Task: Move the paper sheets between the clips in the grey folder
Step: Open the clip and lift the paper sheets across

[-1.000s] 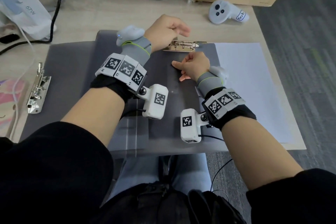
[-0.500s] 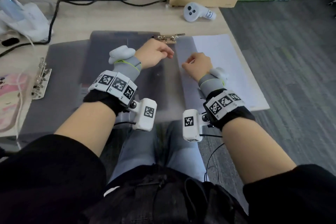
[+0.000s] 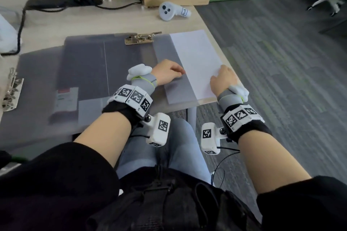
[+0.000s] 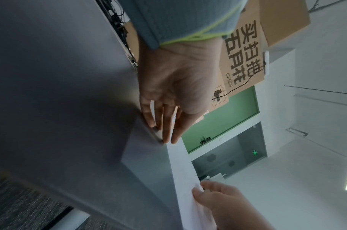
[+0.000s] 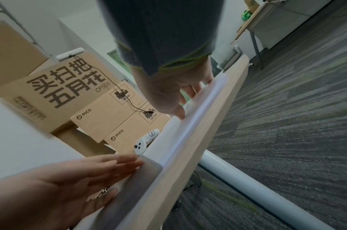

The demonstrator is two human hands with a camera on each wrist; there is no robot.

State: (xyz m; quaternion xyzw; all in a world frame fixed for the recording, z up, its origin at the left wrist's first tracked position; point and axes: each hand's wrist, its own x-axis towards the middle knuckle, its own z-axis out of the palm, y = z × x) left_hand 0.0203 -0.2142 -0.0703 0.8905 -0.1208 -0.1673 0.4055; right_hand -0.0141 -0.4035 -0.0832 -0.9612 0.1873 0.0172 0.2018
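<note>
Left hand (image 3: 167,73) flat at paper sheets (image 3: 197,62) edge; right hand (image 3: 223,78) grip pinching opposite edge

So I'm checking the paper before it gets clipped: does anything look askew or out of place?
Yes. The paper sheets lie off the grey folder, at the table's right edge, clear of the top clip; both hands touch them.

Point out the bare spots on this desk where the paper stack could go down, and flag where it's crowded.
Bare grey folder surface lies between the left-edge clip and the left hand, below the top clip. A desk strip runs between that clip and the black power strip. Crowded: the right edge, where both hands, right hand included, meet the paper sheets.
</note>
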